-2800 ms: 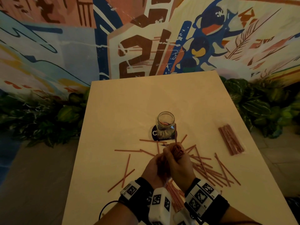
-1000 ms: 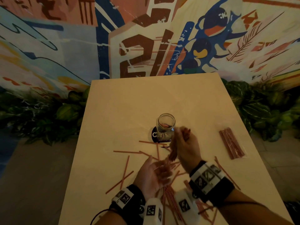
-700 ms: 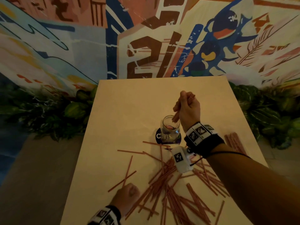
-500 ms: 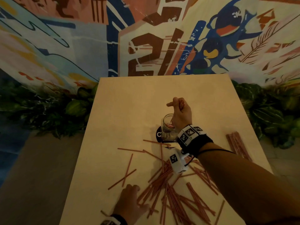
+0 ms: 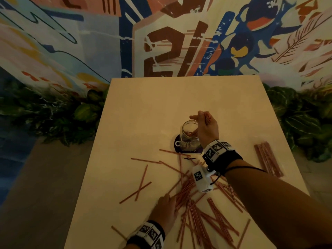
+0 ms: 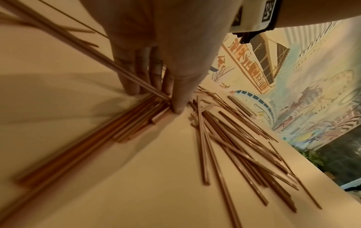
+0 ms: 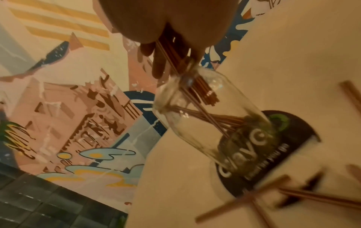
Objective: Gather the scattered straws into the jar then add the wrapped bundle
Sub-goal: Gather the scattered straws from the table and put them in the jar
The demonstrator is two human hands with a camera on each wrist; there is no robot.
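Note:
A clear glass jar (image 5: 188, 134) (image 7: 213, 121) stands on a dark round coaster (image 5: 179, 147) in the middle of the table. My right hand (image 5: 204, 125) (image 7: 171, 46) grips a handful of reddish straws (image 7: 197, 86) whose lower ends hang inside the jar's mouth; a few straws lie in the jar. Many loose straws (image 5: 203, 209) (image 6: 224, 138) are scattered over the near half of the table. My left hand (image 5: 164, 210) (image 6: 156, 69) presses with straight fingers on the left edge of that pile. The wrapped bundle (image 5: 268, 159) lies near the right table edge.
The light wooden table (image 5: 143, 114) ends close at left and right, with green plants (image 5: 53, 114) below both sides. A painted mural wall (image 5: 161, 42) rises behind its far edge. A few single straws (image 5: 142, 184) lie apart on the left.
My right hand carried the straw handful from the pile up to the jar and lowered it into the mouth. My left hand let go and dropped flat onto the pile.

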